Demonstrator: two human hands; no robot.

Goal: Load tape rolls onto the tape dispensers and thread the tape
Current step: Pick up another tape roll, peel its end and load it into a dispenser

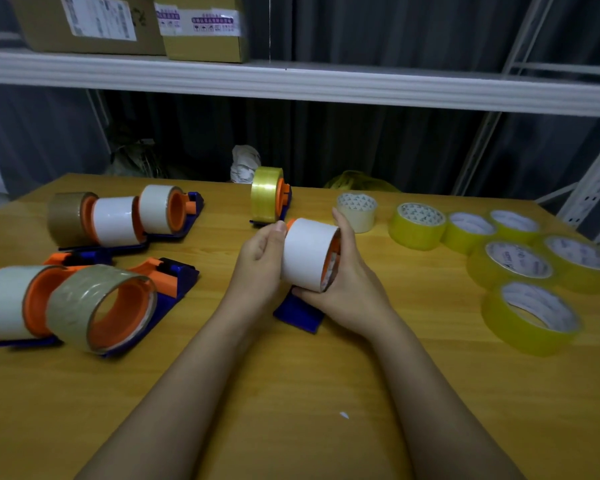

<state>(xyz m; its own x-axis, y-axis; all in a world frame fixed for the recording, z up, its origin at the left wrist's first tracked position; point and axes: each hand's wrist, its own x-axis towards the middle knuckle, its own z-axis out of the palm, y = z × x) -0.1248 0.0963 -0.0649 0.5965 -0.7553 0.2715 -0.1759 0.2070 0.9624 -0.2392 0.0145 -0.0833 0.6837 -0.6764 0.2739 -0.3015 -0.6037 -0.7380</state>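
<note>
It looked like a packing room: labelled cartons (pixel 87 24) sat on a far shelf (pixel 291 81), tape rolls (pixel 520 265) crowded the table (pixel 291 393).

Desk (pixel 291 393): loaded dispensers (pixel 118 220) at left, one loaded dispenser (pixel 269 195) at rear centre, loose tape rolls (pixel 513 265) at right. Boxes (pixel 118 26) on shelf (pixel 291 81) behind.
</note>
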